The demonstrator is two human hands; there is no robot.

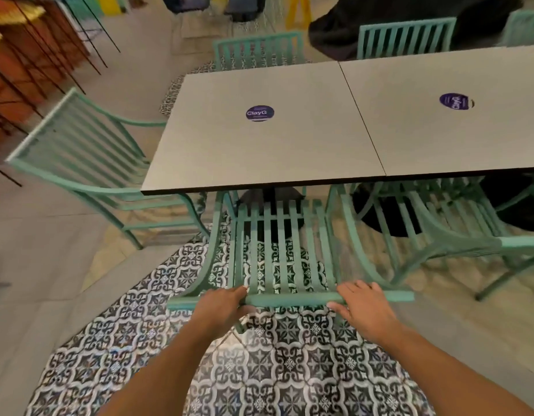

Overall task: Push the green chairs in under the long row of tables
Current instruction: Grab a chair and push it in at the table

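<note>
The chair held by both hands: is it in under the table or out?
Partly in: chair seat front lies under the table edge, backrest out.

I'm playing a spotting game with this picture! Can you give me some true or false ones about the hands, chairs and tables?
1. Both hands hold one chair's top rail. True: left hand and right hand grip the near chair.
2. That chair is red. False: green.
3. Each table has a round purple sticker. True: left table, right table.
4. The end chair lies tipped over. False: it stands upright.

Green slatted chair (285,259) half under table (259,151)
</note>
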